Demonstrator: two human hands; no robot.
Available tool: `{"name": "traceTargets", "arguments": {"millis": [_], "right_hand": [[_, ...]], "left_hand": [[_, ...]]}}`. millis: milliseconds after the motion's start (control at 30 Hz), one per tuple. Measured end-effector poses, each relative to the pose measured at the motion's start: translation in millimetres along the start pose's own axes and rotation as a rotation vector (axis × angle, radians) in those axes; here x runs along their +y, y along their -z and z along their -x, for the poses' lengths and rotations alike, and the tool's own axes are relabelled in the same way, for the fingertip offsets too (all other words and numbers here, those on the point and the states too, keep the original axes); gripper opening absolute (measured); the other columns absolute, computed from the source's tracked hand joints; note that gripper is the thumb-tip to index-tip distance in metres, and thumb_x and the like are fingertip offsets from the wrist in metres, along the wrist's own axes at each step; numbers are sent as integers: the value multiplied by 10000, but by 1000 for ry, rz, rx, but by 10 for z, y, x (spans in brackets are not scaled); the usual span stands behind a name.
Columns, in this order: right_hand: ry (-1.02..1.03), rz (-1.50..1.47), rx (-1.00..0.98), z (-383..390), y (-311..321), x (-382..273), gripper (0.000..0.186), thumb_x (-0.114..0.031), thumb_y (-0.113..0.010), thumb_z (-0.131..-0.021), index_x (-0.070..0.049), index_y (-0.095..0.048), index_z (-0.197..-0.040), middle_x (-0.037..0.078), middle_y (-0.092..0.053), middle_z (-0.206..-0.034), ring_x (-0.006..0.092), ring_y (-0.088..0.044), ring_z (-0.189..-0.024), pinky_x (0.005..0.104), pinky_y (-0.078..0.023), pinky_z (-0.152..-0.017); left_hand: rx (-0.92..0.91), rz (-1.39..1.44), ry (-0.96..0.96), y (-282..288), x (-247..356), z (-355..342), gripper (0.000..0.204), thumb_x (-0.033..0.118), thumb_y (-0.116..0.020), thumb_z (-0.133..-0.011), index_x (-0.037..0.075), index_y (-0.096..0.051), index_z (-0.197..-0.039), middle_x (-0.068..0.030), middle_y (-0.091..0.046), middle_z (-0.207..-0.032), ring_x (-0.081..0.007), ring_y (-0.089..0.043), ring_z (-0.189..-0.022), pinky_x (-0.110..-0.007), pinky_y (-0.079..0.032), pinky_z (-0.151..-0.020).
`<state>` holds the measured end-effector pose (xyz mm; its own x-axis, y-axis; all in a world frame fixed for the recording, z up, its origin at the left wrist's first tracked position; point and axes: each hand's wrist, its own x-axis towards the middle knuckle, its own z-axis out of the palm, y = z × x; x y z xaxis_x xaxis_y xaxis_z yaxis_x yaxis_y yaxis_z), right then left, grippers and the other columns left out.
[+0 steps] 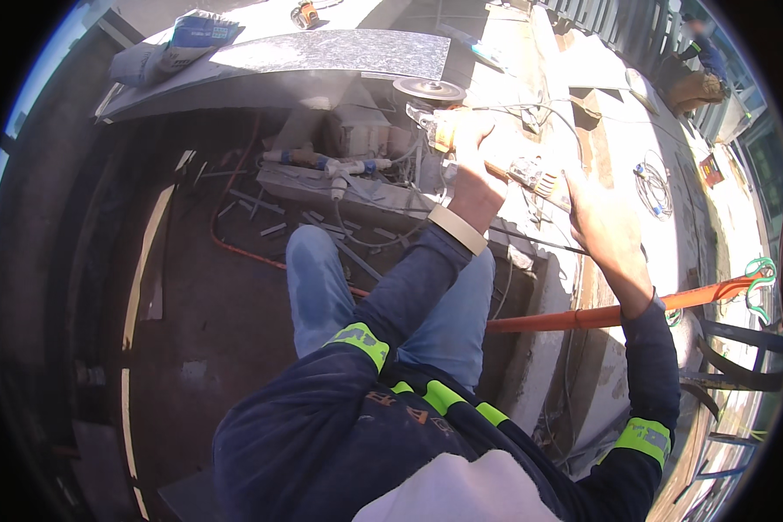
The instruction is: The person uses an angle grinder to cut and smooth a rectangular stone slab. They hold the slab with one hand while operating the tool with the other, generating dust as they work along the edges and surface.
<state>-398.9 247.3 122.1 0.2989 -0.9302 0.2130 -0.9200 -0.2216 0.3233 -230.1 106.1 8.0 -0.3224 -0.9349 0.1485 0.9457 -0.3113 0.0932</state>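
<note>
I hold an angle grinder (pixel 529 170) with both hands. My left hand (pixel 475 174) is wrapped round its front part, near the orange head. My right hand (pixel 602 217) grips the rear end of its body. The round grey disc (pixel 430 90) lies nearly flat in view at the grinder's front, close to the right end of a speckled grey stone slab (pixel 348 57). Whether the disc touches the slab, I cannot tell. Pale dust hangs under the slab. My left palm and most of the fingers' undersides are hidden.
A blue-and-white bag (pixel 198 39) and an orange power tool (pixel 304 15) lie beyond. White pipe fittings (pixel 344 167), cables and offcuts lie below the slab. An orange pole (pixel 583 318) crosses at right. A coiled cable (pixel 653 190) and another person (pixel 703 65) are farther right.
</note>
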Motion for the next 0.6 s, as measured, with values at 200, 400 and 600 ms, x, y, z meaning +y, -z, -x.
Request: {"name": "traceTargets", "arguments": {"millis": [200,400,600], "right_hand": [[-50,29,-23,29,20,-29,718,-96,-841,-796,-99,-610,-1476,146,-745,-909,337,-751,-827,463,-585,-736],[-53,76,-27,-28,-14,-22,508,-108,-680,-919,-103,-653,-1426,162,-739,-893,337,-737,-772,472,-576,-699],[-51,49,21,-47,-55,-40,473,-133,-666,-942,-114,-659,-1414,162,-740,-887,339,-739,-793,478,-578,-708]], "left_hand": [[40,36,0,-81,-29,21,181,248,-611,-1044,92,-654,-1125,-79,-716,-1062,-233,-723,-1026,-444,-617,-951],[32,22,48,-35,-16,-23,188,260,-605,-1045,106,-657,-1140,-60,-709,-1064,-212,-718,-1029,-434,-611,-943],[66,-39,0,12,30,-62,196,258,-620,-1024,88,-661,-1111,-97,-727,-1044,-271,-738,-1011,-476,-617,-946]]}}
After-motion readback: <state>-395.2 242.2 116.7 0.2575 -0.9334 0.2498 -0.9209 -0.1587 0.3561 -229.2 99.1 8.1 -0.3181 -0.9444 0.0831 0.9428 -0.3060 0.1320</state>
